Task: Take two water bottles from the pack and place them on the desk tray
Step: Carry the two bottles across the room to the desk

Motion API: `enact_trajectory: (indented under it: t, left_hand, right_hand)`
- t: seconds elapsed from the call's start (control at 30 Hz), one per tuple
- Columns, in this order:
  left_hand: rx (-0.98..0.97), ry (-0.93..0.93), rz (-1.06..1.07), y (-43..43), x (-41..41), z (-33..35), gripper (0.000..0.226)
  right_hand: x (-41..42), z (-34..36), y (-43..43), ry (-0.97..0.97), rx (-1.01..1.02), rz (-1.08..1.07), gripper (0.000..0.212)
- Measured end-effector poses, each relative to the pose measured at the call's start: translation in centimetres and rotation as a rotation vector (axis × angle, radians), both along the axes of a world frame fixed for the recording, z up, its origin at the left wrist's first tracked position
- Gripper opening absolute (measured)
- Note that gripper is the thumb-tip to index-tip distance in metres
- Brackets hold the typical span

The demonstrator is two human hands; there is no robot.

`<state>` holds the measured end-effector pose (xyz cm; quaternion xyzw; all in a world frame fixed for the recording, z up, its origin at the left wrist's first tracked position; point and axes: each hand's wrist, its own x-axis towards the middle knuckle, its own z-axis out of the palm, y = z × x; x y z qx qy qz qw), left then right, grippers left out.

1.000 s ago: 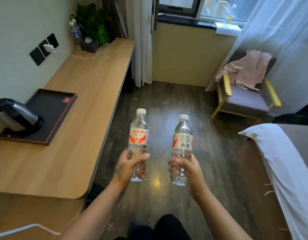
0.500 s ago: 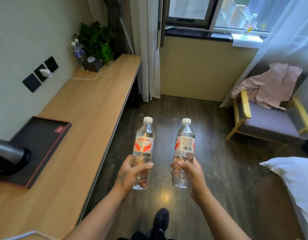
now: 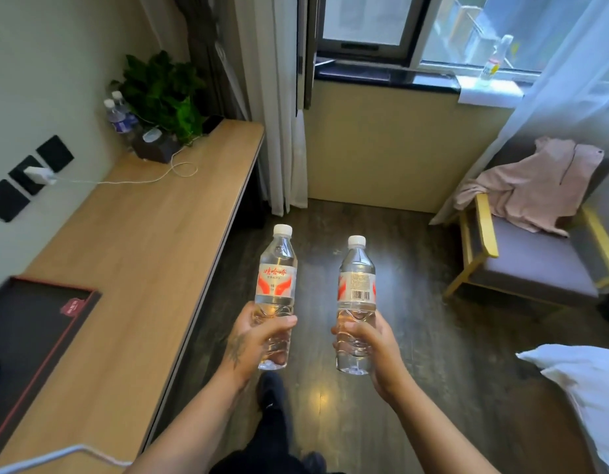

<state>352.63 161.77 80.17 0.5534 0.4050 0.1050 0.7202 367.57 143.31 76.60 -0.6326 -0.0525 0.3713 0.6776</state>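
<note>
My left hand (image 3: 253,336) grips the lower part of a clear water bottle (image 3: 277,278) with a white cap and a red-and-white label. In my right hand (image 3: 375,347) is a second, matching water bottle (image 3: 356,285), its barcode facing me. Both stand upright over the dark floor, to the right of the wooden desk (image 3: 152,254). The black desk tray (image 3: 39,323) with a red rim lies at the left edge of the view on the desk, well left of both hands. The pack is not in view.
Two other bottles (image 3: 118,118), a potted plant (image 3: 163,94) and a charger cable (image 3: 132,179) sit at the desk's far end. An armchair (image 3: 535,254) with pink cloth stands to the right. A white bed corner (image 3: 583,388) is at lower right.
The view has moved forward and tilted up. The tray and kettle slid toward the left edge, the kettle nearly out of sight. Both hands keep holding the bottles upright.
</note>
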Motion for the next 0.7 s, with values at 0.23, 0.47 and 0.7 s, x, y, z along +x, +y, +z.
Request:
enact_trajectory:
  t: [0.23, 0.47, 0.7]
  left_hand:
    - [0.024, -0.033, -0.065, 7.2, 7.8, 0.0, 0.09]
    - [0.042, -0.048, -0.137, 13.1, 13.8, -0.3, 0.088]
    - [0.049, -0.034, -0.157, 14.9, 17.8, 0.0, 0.083]
  right_hand:
    - [6.7, 1.0, 6.6, -0.047, -0.042, -0.042, 0.07]
    - [11.3, 1.7, 12.5, -0.104, -0.077, -0.071, 0.074]
    - [14.7, 1.9, 14.0, -0.083, -0.064, -0.123, 0.074]
